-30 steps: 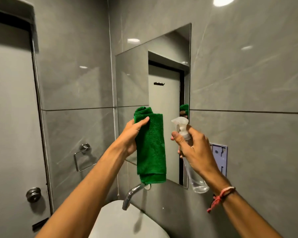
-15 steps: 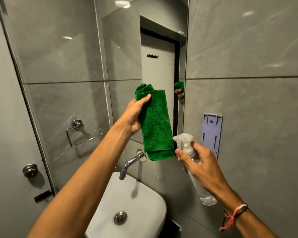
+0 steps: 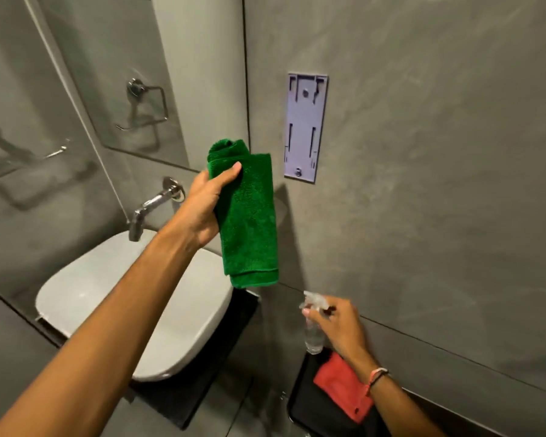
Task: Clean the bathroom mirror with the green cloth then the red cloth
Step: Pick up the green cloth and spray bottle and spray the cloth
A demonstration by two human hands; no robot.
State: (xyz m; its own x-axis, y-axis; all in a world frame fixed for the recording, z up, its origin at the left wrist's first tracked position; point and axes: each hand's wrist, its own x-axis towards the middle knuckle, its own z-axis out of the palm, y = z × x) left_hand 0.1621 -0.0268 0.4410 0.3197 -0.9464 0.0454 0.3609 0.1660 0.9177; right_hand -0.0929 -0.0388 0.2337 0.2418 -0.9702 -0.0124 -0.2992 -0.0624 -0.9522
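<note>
My left hand [image 3: 204,205] holds the folded green cloth [image 3: 248,222] up in front of the grey wall, just below the mirror [image 3: 158,77], whose lower part shows at top left. My right hand [image 3: 338,326] is low at the right, gripping a clear spray bottle [image 3: 313,334] upright just above a black surface [image 3: 306,402]. The red cloth [image 3: 341,384] lies folded on that black surface, under my right wrist.
A white basin [image 3: 85,288] on a dark stand sits below a chrome tap [image 3: 153,205]. A lilac plastic bracket [image 3: 304,127] is fixed on the wall to the right of the mirror. A towel ring [image 3: 145,104] shows in the mirror.
The view has tilted down and to the right. My right hand has lowered the spray bottle from mirror height to the black surface beside the red cloth. My left hand has dropped below the mirror with the green cloth.
</note>
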